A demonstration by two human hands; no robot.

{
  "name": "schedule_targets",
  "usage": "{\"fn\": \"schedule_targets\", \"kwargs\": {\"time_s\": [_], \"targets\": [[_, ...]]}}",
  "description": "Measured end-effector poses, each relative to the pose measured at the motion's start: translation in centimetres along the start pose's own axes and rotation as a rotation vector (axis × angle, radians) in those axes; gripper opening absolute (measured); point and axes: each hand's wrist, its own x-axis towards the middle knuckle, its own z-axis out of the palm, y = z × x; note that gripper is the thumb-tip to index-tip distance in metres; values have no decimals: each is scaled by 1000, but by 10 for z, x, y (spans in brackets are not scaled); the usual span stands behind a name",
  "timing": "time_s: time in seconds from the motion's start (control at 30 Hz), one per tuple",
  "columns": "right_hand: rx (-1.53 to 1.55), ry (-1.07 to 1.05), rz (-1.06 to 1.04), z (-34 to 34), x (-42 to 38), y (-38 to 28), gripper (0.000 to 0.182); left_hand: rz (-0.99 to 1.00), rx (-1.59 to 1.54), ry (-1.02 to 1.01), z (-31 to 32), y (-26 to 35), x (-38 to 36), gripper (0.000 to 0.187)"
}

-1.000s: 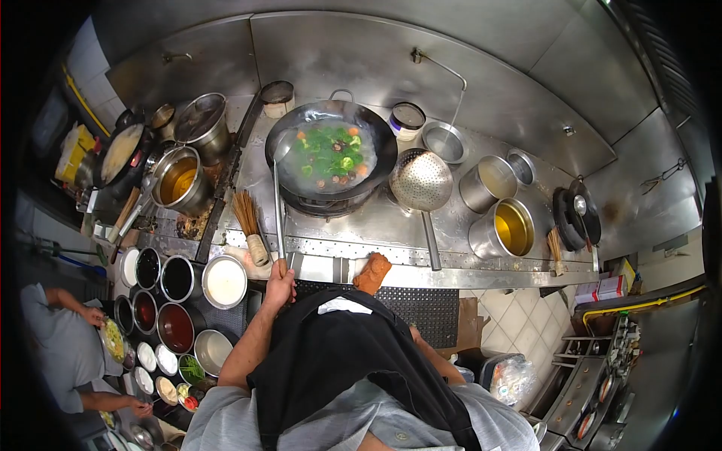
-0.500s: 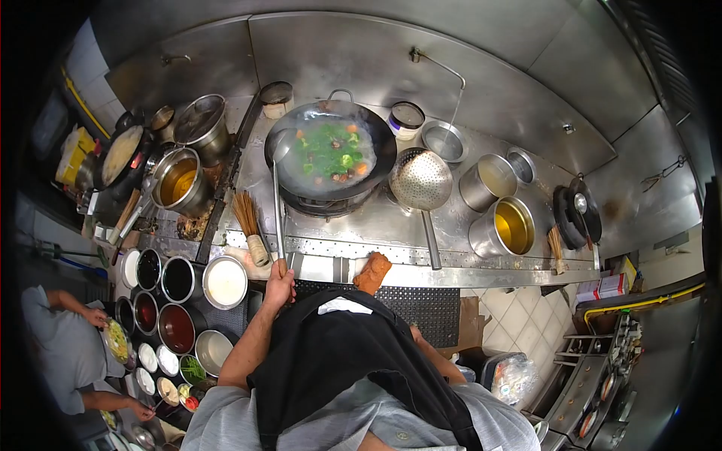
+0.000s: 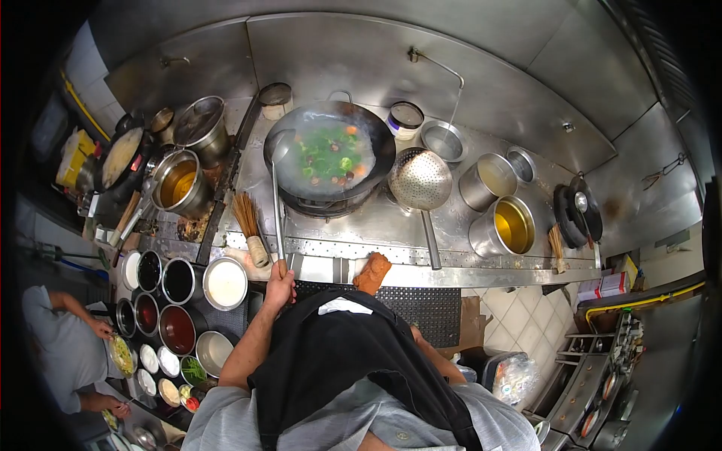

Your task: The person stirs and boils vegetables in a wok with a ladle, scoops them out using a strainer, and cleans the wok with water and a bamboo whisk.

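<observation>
My left hand [image 3: 280,288] is closed around the wooden end of a long-handled ladle [image 3: 277,203]. The bowl of the ladle rests at the left inside rim of a large wok [image 3: 382,143]. Steam rises in the wok over green broccoli [image 3: 346,163], orange carrot pieces [image 3: 350,130] and small brown pieces in liquid. My right hand [image 3: 415,331] hangs low beside the black apron, mostly hidden, and its fingers do not show. A folded orange-brown cloth [image 3: 372,273] lies on the counter's front edge between my hands.
Right of the wok sit a perforated strainer [image 3: 421,179] and a pot of yellow oil [image 3: 514,227]. A bamboo brush [image 3: 247,218] lies left of the ladle. Sauce containers [image 3: 177,328] crowd the lower left, where a co-worker [image 3: 60,346] holds a bowl of food [image 3: 121,356].
The pieces in the wok have shifted slightly amid the steam. The co-worker's bowl has moved a little lower and the other hand has drawn back left. My left hand stays put.
</observation>
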Motion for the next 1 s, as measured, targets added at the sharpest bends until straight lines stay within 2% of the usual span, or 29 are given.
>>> {"fn": "schedule_targets", "kwargs": {"time_s": [0.5, 0.73, 0.83, 0.93, 0.97, 1.0], "targets": [[-63, -165, 54, -20, 1, -11, 54, 3, -6, 7, 0, 0, -1, 36], [-231, -327, 23, -54, 1, -15, 57, -16, -23, 5, -1, 0, -2, 35], [294, -49, 230, -59, -7, -5, 60, -17, -28, -9, -1, 5, 0, 36], [677, 39, 521, -45, 11, 20, 62, -3, -28, 0, 0, 6, -2, 36], [588, 93, 460, -30, 24, 37, 68, 2, -31, 2, 0, 5, -1, 36], [631, 105, 476, -39, 19, 34, 68, 6, -33, 7, 0, 3, 0, 36]]}}
